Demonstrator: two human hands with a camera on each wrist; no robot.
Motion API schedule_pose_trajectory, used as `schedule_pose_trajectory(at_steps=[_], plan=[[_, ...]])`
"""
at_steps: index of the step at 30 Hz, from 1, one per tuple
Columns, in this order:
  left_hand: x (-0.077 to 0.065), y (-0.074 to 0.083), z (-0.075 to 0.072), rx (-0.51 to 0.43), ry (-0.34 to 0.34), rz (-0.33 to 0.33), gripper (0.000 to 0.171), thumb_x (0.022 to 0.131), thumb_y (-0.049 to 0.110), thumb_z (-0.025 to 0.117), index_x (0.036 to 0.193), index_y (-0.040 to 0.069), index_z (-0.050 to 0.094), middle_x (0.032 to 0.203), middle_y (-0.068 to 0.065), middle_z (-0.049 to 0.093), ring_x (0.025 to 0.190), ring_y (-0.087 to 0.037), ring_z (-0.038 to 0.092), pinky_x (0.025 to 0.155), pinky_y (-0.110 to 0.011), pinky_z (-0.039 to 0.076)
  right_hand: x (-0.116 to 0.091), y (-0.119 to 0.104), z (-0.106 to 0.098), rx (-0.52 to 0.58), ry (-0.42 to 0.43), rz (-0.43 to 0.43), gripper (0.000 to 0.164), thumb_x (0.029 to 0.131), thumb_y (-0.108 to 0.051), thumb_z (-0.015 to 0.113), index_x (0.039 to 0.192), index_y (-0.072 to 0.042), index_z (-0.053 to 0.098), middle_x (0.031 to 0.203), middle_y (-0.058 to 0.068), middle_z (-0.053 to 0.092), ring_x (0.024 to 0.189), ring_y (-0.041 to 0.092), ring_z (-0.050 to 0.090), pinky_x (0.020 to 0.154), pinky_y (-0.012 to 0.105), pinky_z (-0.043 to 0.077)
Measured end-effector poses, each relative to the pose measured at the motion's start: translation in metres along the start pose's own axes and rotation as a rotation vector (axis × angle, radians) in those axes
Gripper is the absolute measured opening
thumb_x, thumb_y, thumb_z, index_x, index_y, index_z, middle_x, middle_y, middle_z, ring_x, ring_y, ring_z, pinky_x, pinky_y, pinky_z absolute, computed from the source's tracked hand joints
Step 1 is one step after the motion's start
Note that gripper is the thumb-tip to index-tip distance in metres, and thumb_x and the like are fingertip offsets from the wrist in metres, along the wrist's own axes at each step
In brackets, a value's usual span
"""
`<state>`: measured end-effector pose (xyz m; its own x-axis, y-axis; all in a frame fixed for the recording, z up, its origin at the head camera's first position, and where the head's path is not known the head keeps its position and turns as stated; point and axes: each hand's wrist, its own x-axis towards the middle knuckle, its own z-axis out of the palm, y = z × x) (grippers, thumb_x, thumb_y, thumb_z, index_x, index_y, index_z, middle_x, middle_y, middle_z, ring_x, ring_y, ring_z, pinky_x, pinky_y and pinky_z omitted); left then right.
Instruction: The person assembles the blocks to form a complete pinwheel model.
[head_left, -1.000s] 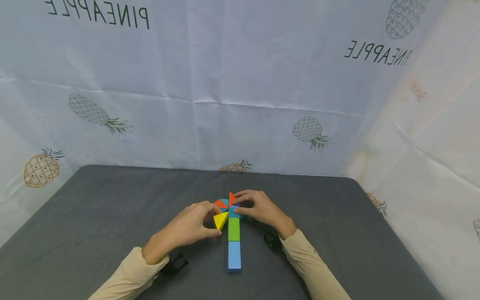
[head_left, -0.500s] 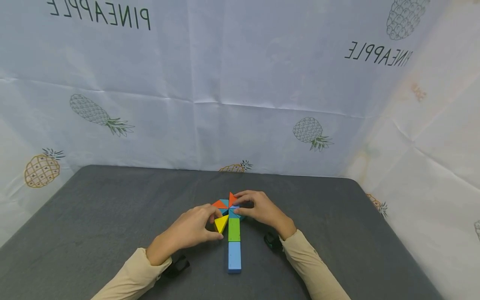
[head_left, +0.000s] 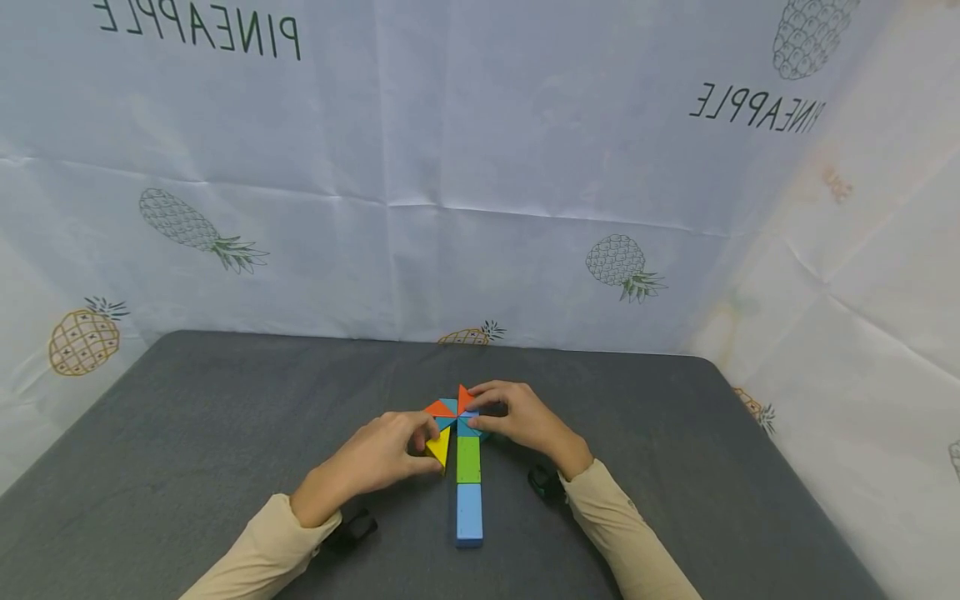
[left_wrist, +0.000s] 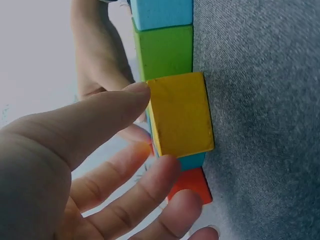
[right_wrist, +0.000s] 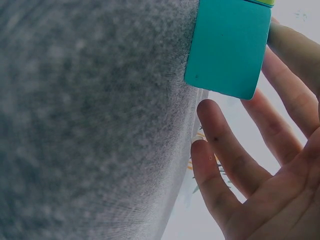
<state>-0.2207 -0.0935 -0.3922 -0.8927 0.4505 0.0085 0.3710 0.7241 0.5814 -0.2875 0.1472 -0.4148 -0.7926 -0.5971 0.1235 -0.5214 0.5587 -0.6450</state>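
Note:
My left hand (head_left: 378,454) pinches a yellow triangular block (head_left: 438,450) between thumb and fingers, left of the green block (head_left: 468,459). The left wrist view shows the yellow block's flat side (left_wrist: 181,114) close over the table. My right hand (head_left: 528,421) curls its thumb and index finger round the right side of a pinwheel of triangular blocks, at the teal block (right_wrist: 227,47) and an upright orange-red triangle (head_left: 463,398). Another orange-red triangle (head_left: 440,408) lies at the pinwheel's left. Below the pinwheel, the green block and a light blue block (head_left: 469,512) lie end to end.
A dark grey cloth-covered table (head_left: 637,517) lies under the blocks. Behind it hangs a pale curtain (head_left: 487,150) with printed pineapples. Black wrist cameras (head_left: 358,529) sit beneath both wrists, near the tabletop.
The yellow block has turned in my left fingers, its long edge now facing the green block with a narrow gap between. My right hand has stayed in place.

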Motion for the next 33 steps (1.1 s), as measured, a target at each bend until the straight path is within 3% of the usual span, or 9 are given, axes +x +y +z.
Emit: schedule_pose_trajectory(at_steps=[13,19,25,33], plan=[[0.002,-0.003,0.005,-0.017,0.014,0.015,0.026,0.085,0.022,0.079,0.105,0.01,0.068,0.085,0.004,0.07,0.072,-0.008,0.059,0.061,-0.027,0.047,-0.001,-0.003,0.0,0.014,0.006,0.011,0.024,0.092,-0.026,0.072,0.113,-0.014,0.076,0.136,0.01,0.062,0.128,0.031,0.056,0.101,0.051,0.049],[0.005,-0.004,0.01,-0.004,0.051,0.004,0.033,0.084,0.019,0.08,0.112,0.01,0.064,0.083,0.005,0.068,0.07,-0.007,0.059,0.062,-0.027,0.048,-0.001,-0.003,0.0,0.012,0.006,0.008,0.025,0.092,-0.026,0.072,0.113,-0.014,0.075,0.136,0.01,0.062,0.128,0.031,0.056,0.101,0.051,0.049],[0.006,-0.005,0.014,0.008,0.106,0.049,0.039,0.086,0.014,0.077,0.121,0.008,0.062,0.083,0.001,0.07,0.065,-0.007,0.058,0.058,-0.022,0.046,0.0,-0.002,0.0,0.002,0.008,0.005,0.024,0.092,-0.026,0.072,0.113,-0.014,0.076,0.136,0.01,0.062,0.128,0.032,0.056,0.101,0.052,0.049],[0.008,-0.009,0.014,0.012,0.108,0.05,0.04,0.088,0.012,0.075,0.126,0.008,0.065,0.087,0.0,0.07,0.065,-0.005,0.057,0.058,-0.021,0.046,0.0,-0.001,0.001,-0.006,0.005,0.006,0.025,0.092,-0.027,0.072,0.112,-0.014,0.076,0.136,0.009,0.063,0.127,0.031,0.057,0.1,0.051,0.049]])
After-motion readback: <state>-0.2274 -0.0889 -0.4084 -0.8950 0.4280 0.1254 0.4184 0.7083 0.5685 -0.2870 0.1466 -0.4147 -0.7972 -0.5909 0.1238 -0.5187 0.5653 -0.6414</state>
